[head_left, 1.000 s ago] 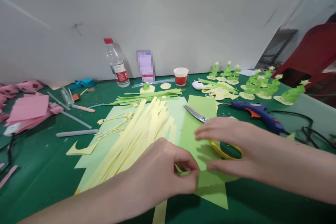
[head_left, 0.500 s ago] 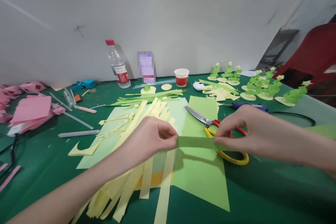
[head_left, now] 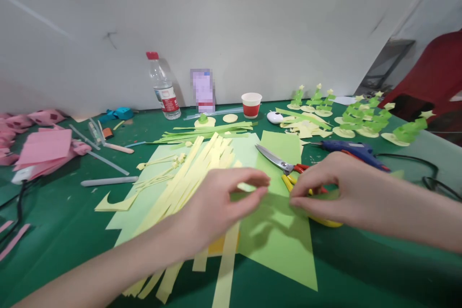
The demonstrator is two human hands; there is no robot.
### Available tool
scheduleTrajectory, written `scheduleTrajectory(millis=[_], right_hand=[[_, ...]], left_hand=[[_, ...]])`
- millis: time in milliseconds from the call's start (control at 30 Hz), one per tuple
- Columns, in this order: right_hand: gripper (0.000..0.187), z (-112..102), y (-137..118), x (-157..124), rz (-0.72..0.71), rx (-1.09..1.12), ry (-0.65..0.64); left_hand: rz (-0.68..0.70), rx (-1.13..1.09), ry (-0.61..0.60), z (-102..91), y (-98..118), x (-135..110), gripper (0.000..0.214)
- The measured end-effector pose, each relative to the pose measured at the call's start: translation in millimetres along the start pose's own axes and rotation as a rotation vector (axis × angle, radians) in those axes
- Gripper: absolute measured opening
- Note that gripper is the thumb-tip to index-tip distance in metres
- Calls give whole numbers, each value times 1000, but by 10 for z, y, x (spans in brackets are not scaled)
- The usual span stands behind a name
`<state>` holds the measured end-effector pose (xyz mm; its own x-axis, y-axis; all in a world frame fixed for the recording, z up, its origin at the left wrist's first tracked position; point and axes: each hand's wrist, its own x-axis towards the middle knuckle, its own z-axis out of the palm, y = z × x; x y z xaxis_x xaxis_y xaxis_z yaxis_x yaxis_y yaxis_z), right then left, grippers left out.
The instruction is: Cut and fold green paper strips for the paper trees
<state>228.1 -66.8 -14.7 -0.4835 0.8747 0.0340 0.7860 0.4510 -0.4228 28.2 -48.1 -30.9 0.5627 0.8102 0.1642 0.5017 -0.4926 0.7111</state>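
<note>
My left hand and my right hand meet over a light green paper sheet on the green table. Each pinches one end of a short green paper strip stretched between them, just above the sheet. The left thumb and forefinger are slightly parted around their end. A pile of pale yellow paper strips lies under and beside my left wrist. Scissors with red and yellow handles lie just behind my right fingers, partly hidden by them.
A blue glue gun and its cable lie at right. Small green paper trees stand at the back right. A water bottle, a red cup and green strips sit near the wall. Pink paper is at left.
Both hands lifted off the sheet with a green strip held taut between them, then came closer together and lower, so the strip between them is now shorter.
</note>
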Motion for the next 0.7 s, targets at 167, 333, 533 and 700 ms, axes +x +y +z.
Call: scheduleTrajectory(millis=[167,333,533,700], right_hand=[[24,193,-134,-7,-50,-61,12],[25,236,-134,-49,-98,-124,76],[32,297,-171,-82,-143,-165,138],[36,378,-141,-79,-163,-171,222]], left_hand=[[213,240,12,155,2,-108,18],[387,344,37,169,-56,-93,18],[384,340,88,195,11,-154,14],[239,327,37,169,15,-148,15]])
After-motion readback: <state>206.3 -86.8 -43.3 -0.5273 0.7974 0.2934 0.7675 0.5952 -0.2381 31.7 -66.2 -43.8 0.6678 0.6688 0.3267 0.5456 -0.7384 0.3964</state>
